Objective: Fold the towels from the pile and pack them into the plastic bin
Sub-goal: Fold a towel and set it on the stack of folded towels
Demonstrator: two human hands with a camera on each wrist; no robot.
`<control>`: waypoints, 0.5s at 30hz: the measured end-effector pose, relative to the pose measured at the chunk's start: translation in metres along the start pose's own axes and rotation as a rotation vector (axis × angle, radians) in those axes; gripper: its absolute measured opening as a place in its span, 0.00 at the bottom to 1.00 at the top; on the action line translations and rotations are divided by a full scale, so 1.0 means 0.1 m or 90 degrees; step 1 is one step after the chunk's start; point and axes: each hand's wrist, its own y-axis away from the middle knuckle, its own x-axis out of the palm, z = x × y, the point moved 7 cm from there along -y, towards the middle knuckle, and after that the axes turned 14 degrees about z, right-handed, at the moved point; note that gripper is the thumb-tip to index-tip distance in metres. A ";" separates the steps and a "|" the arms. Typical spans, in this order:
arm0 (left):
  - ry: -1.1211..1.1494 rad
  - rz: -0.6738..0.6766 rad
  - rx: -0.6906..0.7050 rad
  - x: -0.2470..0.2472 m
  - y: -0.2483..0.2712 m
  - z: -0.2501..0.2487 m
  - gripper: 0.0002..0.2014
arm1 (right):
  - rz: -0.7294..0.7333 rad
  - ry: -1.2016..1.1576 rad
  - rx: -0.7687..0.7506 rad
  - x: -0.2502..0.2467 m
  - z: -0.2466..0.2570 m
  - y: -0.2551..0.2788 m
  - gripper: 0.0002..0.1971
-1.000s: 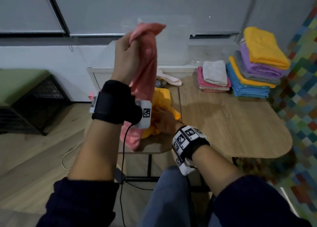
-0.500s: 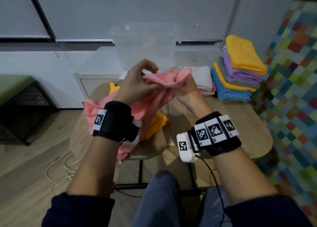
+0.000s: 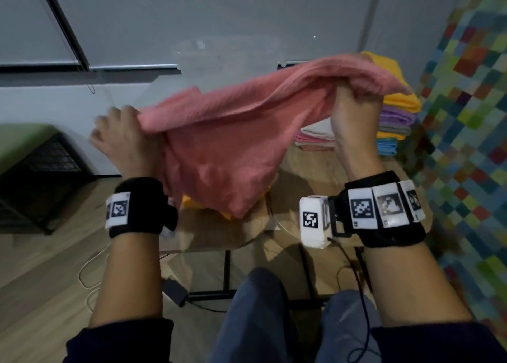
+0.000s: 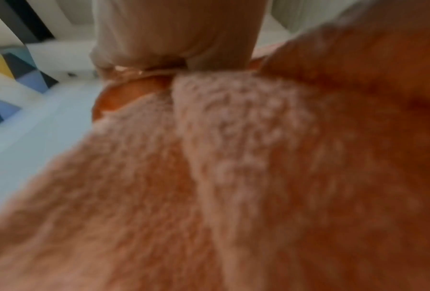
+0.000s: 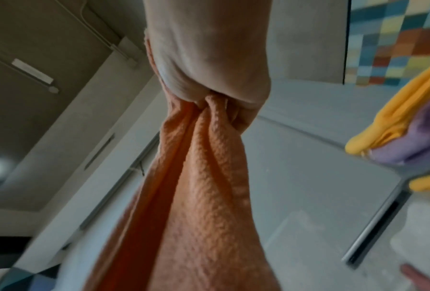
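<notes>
A pink towel (image 3: 233, 132) hangs stretched in the air between my two hands above the wooden table (image 3: 315, 176). My left hand (image 3: 123, 135) grips its left end, blurred by motion. My right hand (image 3: 354, 110) grips the right end higher up; the right wrist view shows the pink towel (image 5: 196, 196) bunched in that fist. In the left wrist view the pink towel (image 4: 233, 177) fills the frame. A yellow towel (image 3: 197, 202) lies under the hanging cloth. The clear plastic bin (image 3: 227, 58) stands faintly visible behind the towel.
Folded towels (image 3: 395, 115) in yellow, purple, grey and blue are stacked at the table's far right, with white and pink folded ones (image 3: 315, 135) beside them. A dark crate (image 3: 35, 176) sits on the floor at left. Cables (image 3: 90, 277) trail under the table.
My hands, close together on the towel half a second ago, have drawn apart and pulled it out wide. A second ago only the left hand held it up.
</notes>
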 end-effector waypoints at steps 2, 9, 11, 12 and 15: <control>0.027 -0.056 -0.066 -0.22 -0.16 0.09 0.16 | -0.084 0.012 -0.007 -0.22 0.03 -0.06 0.07; 0.249 -0.098 0.051 -0.27 -0.12 -0.11 0.23 | -0.232 0.069 0.006 -0.75 -0.08 -0.12 0.13; 0.402 -0.019 0.103 -0.12 -0.06 -0.22 0.20 | -0.269 0.095 0.028 -0.94 -0.09 -0.10 0.17; 0.448 0.037 0.129 -0.04 -0.04 -0.28 0.17 | -0.288 0.107 0.036 -1.04 -0.10 -0.08 0.17; 0.421 0.227 0.214 0.12 0.01 -0.54 0.18 | -0.339 0.184 0.036 -1.39 -0.01 -0.05 0.11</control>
